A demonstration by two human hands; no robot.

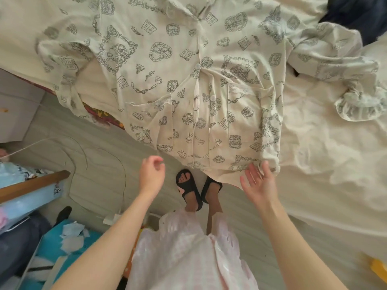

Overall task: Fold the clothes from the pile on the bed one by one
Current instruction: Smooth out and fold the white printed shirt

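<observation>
Fingers loose on both hands, right hand [258,183] touching printed shirt [188,80] hem.

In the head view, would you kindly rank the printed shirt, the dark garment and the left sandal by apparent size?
1. Printed shirt
2. Dark garment, cut off by the frame edge
3. Left sandal

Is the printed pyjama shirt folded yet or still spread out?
Spread out: the printed pyjama shirt lies flat, buttoned, on the bed, both sleeves extended sideways.

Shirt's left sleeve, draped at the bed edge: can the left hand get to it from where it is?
Probably yes: the left hand hangs open and empty, and only bare floor lies between it and the sleeve.
</observation>
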